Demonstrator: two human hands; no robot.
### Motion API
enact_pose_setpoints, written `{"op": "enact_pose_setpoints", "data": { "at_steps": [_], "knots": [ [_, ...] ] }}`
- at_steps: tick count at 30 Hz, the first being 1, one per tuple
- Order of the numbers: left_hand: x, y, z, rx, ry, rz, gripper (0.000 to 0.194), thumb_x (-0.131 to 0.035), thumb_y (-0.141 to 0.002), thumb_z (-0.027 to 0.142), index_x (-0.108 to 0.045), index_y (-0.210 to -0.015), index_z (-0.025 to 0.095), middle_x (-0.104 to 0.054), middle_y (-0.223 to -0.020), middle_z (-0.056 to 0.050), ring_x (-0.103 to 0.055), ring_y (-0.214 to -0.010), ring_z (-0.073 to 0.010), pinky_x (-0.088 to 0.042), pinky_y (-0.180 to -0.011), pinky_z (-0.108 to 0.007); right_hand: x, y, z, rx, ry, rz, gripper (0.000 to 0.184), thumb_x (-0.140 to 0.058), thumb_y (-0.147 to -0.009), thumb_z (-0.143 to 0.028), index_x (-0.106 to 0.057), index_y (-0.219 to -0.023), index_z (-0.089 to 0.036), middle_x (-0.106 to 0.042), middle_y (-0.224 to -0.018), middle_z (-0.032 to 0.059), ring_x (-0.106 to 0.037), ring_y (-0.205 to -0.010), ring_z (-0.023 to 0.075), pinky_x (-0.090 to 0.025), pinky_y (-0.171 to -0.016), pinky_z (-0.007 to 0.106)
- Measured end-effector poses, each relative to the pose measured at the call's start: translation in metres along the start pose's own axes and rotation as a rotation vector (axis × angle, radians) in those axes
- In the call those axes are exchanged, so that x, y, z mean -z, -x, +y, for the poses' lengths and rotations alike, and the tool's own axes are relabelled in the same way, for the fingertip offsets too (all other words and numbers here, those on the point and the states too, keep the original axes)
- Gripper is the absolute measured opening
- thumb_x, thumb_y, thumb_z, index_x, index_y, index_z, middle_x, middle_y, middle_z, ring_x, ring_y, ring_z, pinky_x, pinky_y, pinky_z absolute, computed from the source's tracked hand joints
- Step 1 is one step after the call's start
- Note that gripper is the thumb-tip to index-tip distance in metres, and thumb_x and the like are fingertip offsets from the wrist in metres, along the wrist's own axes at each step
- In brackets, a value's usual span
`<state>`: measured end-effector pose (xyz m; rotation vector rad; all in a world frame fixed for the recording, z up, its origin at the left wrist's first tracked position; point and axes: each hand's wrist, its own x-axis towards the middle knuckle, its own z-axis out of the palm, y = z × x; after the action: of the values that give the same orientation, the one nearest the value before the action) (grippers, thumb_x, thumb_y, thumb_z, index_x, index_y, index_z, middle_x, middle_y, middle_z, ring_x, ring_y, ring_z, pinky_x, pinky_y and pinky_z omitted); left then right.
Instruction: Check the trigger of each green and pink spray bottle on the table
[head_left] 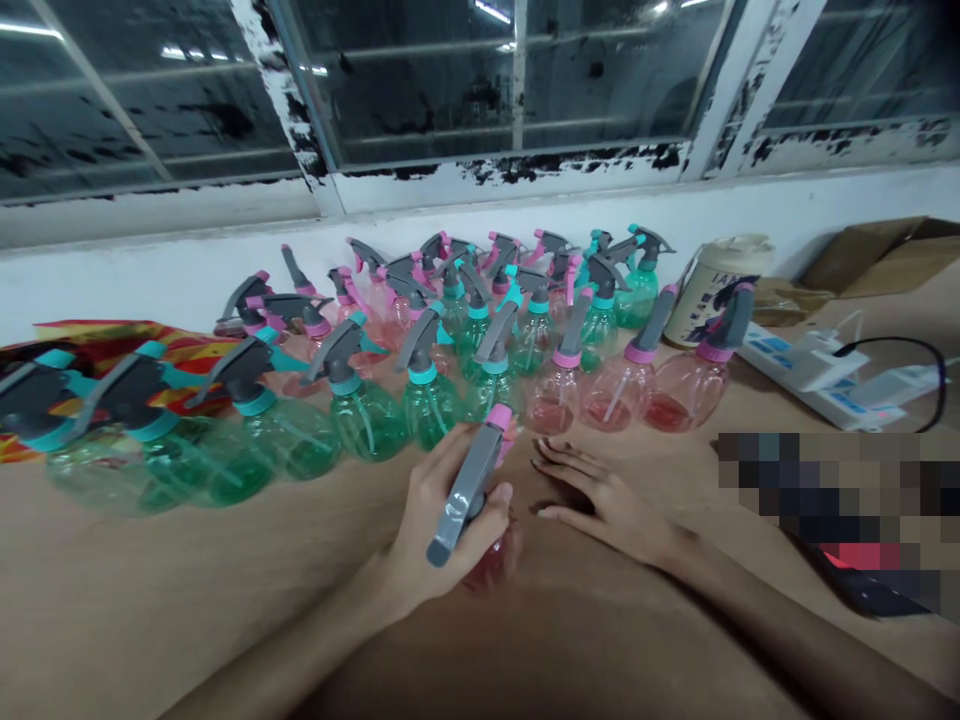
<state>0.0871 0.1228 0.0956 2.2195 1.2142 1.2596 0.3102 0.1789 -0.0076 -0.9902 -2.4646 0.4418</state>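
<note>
My left hand [442, 510] is wrapped round the neck of a pink spray bottle [495, 565] with a grey trigger head and pink nozzle. Most of that bottle's body is hidden behind the fingers. To its right, my right hand [607, 500] rests low over the table with its fingers spread, holding nothing. Just beyond the hands stands a front row of spray bottles: green ones with teal collars, such as this green spray bottle [367, 425], and three pink ones, among them a pink spray bottle [553, 400] nearest my right fingertips.
Several more pink and green bottles crowd against the wall. At right stand a cream canister [712, 290], a white power strip [810, 380] with a dark cable, and a cardboard box [885, 255]. Red-yellow fabric [150, 345] lies at left. A pixelated patch covers something at far right.
</note>
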Motion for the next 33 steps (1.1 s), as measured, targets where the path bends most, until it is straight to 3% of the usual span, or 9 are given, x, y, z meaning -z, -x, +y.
{"op": "enact_pose_setpoints", "data": {
  "at_steps": [3,10,17,26,33],
  "knots": [
    [0.001,0.0,0.002,0.041,0.007,0.001,0.02,-0.052,-0.081,0.021,-0.055,-0.101,0.022,-0.059,-0.086,-0.005,-0.059,-0.081,-0.0202,-0.052,-0.076,-0.038,-0.001,0.001,0.002,-0.001,-0.002,0.004,0.057,-0.051,-0.086,-0.051,-0.046,-0.135,-0.022,-0.046,-0.142,0.0069,-0.036,-0.133,0.0232,-0.032,-0.11,0.046],
    [0.001,-0.004,-0.001,-0.007,0.038,-0.022,0.021,-0.051,-0.079,0.018,-0.053,-0.099,0.023,-0.056,-0.082,-0.003,-0.056,-0.075,-0.0186,-0.051,-0.07,-0.035,-0.002,0.001,0.002,0.001,-0.024,0.022,0.056,-0.052,-0.086,-0.05,-0.045,-0.135,-0.022,-0.046,-0.141,0.0065,-0.036,-0.133,0.0236,-0.032,-0.11,0.048],
    [0.006,-0.01,0.005,-0.006,0.0,-0.057,0.008,-0.048,-0.077,0.02,-0.052,-0.083,0.024,-0.053,-0.073,-0.001,-0.056,-0.07,-0.0192,-0.05,-0.063,-0.034,-0.003,0.002,0.004,0.01,-0.025,0.022,0.056,-0.052,-0.086,-0.049,-0.045,-0.135,-0.023,-0.045,-0.142,0.0062,-0.036,-0.133,0.0235,-0.032,-0.11,0.048],
    [0.007,-0.008,0.005,-0.015,-0.039,-0.072,0.004,-0.048,-0.081,0.02,-0.052,-0.082,0.021,-0.056,-0.077,-0.002,-0.058,-0.068,-0.0149,-0.051,-0.063,-0.029,-0.002,0.001,0.003,0.012,-0.029,0.019,0.057,-0.052,-0.086,-0.049,-0.043,-0.136,-0.024,-0.045,-0.142,0.0061,-0.036,-0.133,0.0234,-0.031,-0.11,0.049],
    [0.007,-0.008,0.001,-0.018,-0.043,-0.088,0.006,-0.048,-0.083,0.022,-0.054,-0.085,0.022,-0.059,-0.077,-0.002,-0.06,-0.069,-0.0166,-0.053,-0.064,-0.031,-0.002,0.001,0.002,0.005,-0.046,0.032,0.056,-0.053,-0.086,-0.049,-0.044,-0.136,-0.025,-0.046,-0.142,0.0054,-0.036,-0.133,0.0236,-0.031,-0.11,0.049]
  ]
}}
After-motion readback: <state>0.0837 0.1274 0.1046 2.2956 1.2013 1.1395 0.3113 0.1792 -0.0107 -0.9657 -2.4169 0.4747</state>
